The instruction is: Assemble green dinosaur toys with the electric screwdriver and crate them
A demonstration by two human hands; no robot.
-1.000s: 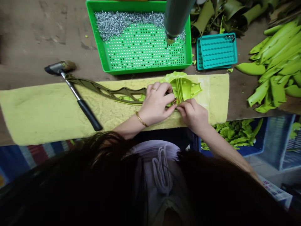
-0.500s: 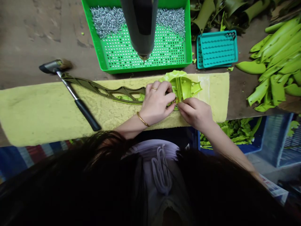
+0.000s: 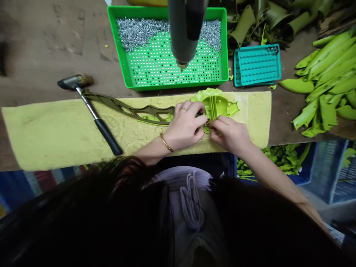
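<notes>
A light green plastic shell (image 3: 221,105) with inner ribs lies on the yellow cloth (image 3: 52,137). My left hand (image 3: 187,124) rests at the shell's left side, fingers bent and pinched near its lower ribs; what the fingertips hold is too small to name. My right hand (image 3: 230,133) pinches at the lower edge of the ribs, almost touching the left fingertips; its grasp is hidden too. An olive curved plastic piece (image 3: 133,111) with cut-outs runs leftward from beneath my left hand, with green plastic showing under it.
A hammer (image 3: 93,115) lies across the cloth's left part. Above hangs a dark power screwdriver (image 3: 185,40) over a green tray (image 3: 178,87) of screws. Right of it are teal trays (image 3: 260,65), piled green parts (image 3: 328,78) and olive parts (image 3: 247,22). A blue crate (image 3: 306,167) stands below.
The view has shifted slightly, so the tray, hammer and cloth appear a little lower and further right. Both hands stay at the shell's ribs, with small finger movements.
</notes>
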